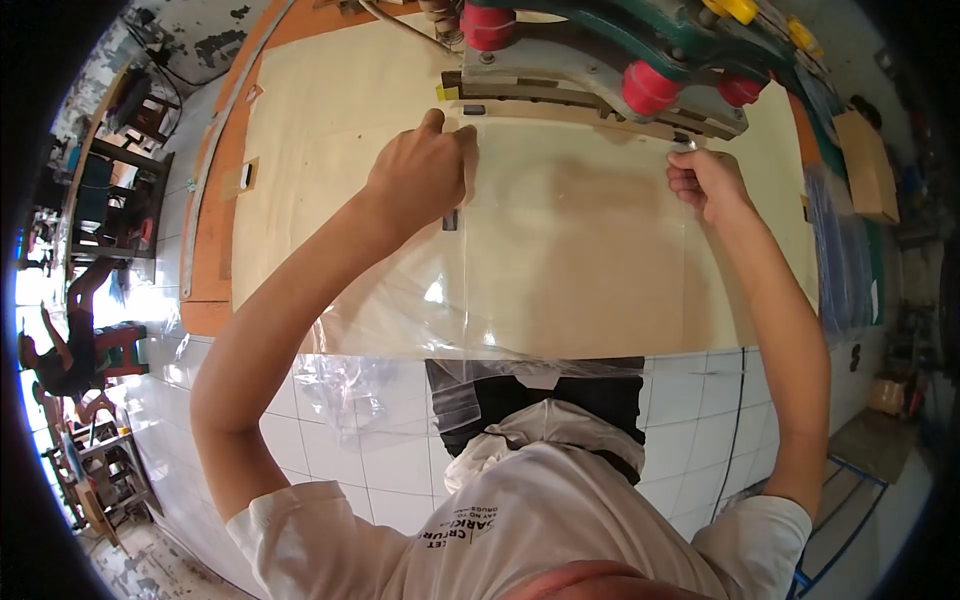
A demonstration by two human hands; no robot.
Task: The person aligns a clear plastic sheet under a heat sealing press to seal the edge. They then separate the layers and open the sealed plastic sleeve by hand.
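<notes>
A clear plastic sheet (pixel 580 230) lies over the pale board (pixel 320 100) on the table, its loose part hanging past the front edge. My left hand (pixel 425 165) is closed at the sheet's far left part, fingers curled down on the plastic; the fingertips are partly hidden. At the far right part, my right hand (pixel 708 182) pinches the sheet between thumb and curled fingers, where the plastic glints. Both hands are just in front of a grey metal bar (pixel 590 85) of a machine. Small dark blocks (pixel 450 220) sit on the board near my left hand.
The machine's green frame (pixel 570 25) with red cylinders (pixel 650 88) overhangs the far side. Bluish plastic sheets (pixel 842 250) and a cardboard box (pixel 866 165) are at the right. Another person (pixel 75 335) sits far left. White floor tiles (pixel 330 455) show below.
</notes>
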